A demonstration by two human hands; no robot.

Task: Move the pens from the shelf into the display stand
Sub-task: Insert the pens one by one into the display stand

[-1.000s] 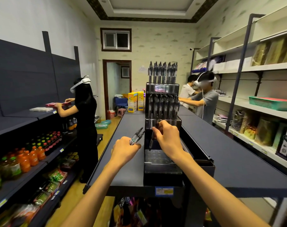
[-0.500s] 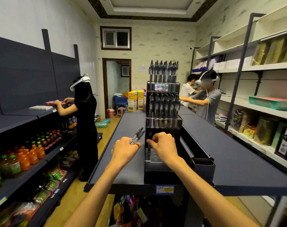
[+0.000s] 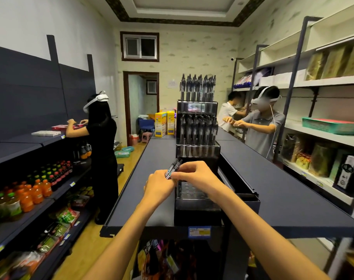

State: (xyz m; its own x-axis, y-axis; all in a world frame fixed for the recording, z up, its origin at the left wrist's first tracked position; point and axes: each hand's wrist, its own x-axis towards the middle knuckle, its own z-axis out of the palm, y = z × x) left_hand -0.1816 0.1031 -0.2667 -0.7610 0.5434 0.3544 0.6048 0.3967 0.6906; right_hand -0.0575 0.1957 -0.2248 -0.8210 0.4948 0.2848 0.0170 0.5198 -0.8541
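1. Held in the left hand (image 3: 159, 185): a small bundle of pens (image 3: 173, 168), clear-barrelled with dark tips, fingers curled round the lower ends, barrels slanting up and to the right.
2. Met at the same bundle by the right hand (image 3: 194, 174), fingertips pinching the pens just above the left hand's grip; both hands together, touching or nearly so, directly above the lowest tier of the display stand (image 3: 197, 158).
3. Stood upright on the dark matte shelf (image 3: 273, 188): a stepped black stand, glossy, of hard plastic by the look of it, with a perforated front tray (image 3: 189, 189) of round holes, bare where visible.
4. Filled with standing pens in close rows: the top tier (image 3: 198, 87) and middle tier (image 3: 197, 128), clips and transparent barrels catching light.
5. Hard to count: the pens in the bundle, blurred and overlapping; at least two.
6. Hidden behind the right hand and wrist: part of the perforated tray and the tier above it.
7. Beside the stand on the right, an open dark box (image 3: 246, 196), contents not visible.
8. Cut off at the bottom edge: both forearms.
9. Blurred at the left edge: orange bottles (image 3: 33, 194) on a lower shelf.
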